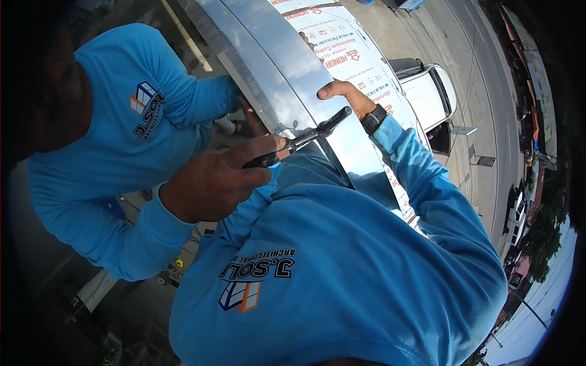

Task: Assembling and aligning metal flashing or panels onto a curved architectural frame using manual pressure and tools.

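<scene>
My right hand [347,96], with a black watch on the wrist, grips the edge of a long, shiny bent metal panel [268,52]. Its thumb lies on top and its fingers go out of sight around the edge. My left sleeve [244,213] runs up behind a co-worker's hand, and my left hand is hidden. That co-worker's hand [210,180] holds a metal hand tool with black grips [308,137], like a hand riveter, over the panel's near end. The co-worker's other hand [251,119] is at the panel's left edge, partly in shadow.
A white film-covered sheet with red print [360,58] lies beyond the panel. Some fingers [306,41] show at the panel's far edge, their owner unclear. A white vehicle [427,91] stands at the right beside a road. A blue-shirted co-worker [116,122] is close on my left.
</scene>
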Demonstrator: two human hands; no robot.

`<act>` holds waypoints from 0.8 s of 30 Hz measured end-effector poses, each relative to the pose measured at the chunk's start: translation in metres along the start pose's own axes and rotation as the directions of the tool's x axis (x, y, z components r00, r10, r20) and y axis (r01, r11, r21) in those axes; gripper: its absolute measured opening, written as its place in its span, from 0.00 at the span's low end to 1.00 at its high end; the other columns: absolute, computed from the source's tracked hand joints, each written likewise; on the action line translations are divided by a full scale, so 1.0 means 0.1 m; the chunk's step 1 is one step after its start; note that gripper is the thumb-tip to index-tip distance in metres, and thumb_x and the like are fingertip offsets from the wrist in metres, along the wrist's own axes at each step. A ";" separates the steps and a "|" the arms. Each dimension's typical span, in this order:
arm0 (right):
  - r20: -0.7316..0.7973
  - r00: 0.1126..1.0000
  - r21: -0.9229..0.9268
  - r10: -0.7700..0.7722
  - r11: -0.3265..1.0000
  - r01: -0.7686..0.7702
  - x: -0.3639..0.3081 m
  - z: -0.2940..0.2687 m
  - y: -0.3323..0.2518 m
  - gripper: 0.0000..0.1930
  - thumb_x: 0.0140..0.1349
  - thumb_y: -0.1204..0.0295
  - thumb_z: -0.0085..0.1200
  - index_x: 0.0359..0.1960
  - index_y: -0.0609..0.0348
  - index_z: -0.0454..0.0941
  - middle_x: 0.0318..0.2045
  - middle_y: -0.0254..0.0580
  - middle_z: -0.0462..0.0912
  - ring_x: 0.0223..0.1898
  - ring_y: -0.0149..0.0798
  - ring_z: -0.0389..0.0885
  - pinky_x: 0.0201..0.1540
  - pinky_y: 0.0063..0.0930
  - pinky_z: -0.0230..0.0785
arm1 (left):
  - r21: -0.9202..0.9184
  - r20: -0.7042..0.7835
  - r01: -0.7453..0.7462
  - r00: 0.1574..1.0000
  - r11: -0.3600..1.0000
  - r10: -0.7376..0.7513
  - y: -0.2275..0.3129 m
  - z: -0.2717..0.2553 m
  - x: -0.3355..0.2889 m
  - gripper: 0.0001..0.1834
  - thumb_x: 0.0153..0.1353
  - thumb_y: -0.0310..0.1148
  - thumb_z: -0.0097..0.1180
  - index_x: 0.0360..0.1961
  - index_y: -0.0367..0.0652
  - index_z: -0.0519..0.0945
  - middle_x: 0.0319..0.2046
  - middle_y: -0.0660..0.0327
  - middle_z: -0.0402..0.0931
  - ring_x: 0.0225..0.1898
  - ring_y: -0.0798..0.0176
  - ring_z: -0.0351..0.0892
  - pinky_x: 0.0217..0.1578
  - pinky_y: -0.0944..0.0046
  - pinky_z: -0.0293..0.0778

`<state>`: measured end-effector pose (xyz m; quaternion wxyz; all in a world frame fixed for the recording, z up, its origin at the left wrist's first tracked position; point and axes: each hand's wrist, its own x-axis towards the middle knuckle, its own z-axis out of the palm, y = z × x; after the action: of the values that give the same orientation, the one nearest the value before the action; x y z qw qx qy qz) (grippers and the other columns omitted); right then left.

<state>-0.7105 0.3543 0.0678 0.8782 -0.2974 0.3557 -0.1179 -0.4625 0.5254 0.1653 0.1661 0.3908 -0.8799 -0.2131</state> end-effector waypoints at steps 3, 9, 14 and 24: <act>-0.045 0.999 -0.030 0.004 1.000 -0.005 0.01 -0.01 -0.03 0.33 0.45 0.72 0.58 0.55 0.74 0.66 0.39 0.59 0.79 0.35 0.44 0.83 0.39 0.31 0.79 | -0.008 -0.099 -0.068 0.993 0.998 0.067 0.01 0.00 0.00 0.08 0.49 0.23 0.58 0.31 0.45 0.76 0.57 0.59 0.65 0.37 0.59 0.82 0.22 0.65 0.77; 0.548 0.653 -0.337 -0.523 0.576 0.744 0.08 -0.26 0.19 0.28 0.49 0.77 0.66 0.53 0.49 0.71 0.45 0.42 0.77 0.45 0.35 0.80 0.44 0.30 0.79 | -0.001 -0.016 -0.018 1.000 1.000 0.018 0.03 -0.02 0.01 0.08 0.50 0.23 0.57 0.31 0.47 0.75 0.57 0.59 0.66 0.37 0.62 0.82 0.19 0.66 0.73; -0.035 0.995 -0.064 -0.093 0.994 0.091 -0.01 -0.02 0.02 0.31 0.45 0.72 0.58 0.53 0.74 0.67 0.37 0.56 0.80 0.31 0.43 0.83 0.36 0.32 0.80 | 0.047 -0.022 -0.026 0.999 0.999 0.027 0.01 -0.01 0.04 0.08 0.50 0.22 0.56 0.30 0.47 0.74 0.57 0.59 0.66 0.42 0.63 0.80 0.19 0.66 0.72; 0.033 0.999 -0.009 0.035 0.999 -0.035 0.11 -0.17 0.00 0.27 0.46 0.72 0.58 0.50 0.74 0.70 0.35 0.55 0.81 0.30 0.42 0.83 0.33 0.32 0.80 | 0.043 0.009 -0.018 1.000 0.999 0.018 0.00 -0.02 0.02 0.06 0.49 0.20 0.56 0.28 0.44 0.76 0.38 0.68 0.75 0.63 0.58 0.64 0.19 0.68 0.73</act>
<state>-0.7146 0.3423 0.0518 0.8846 -0.2967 0.3467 -0.0963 -0.4629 0.5233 0.1669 0.1556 0.3854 -0.8886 -0.1942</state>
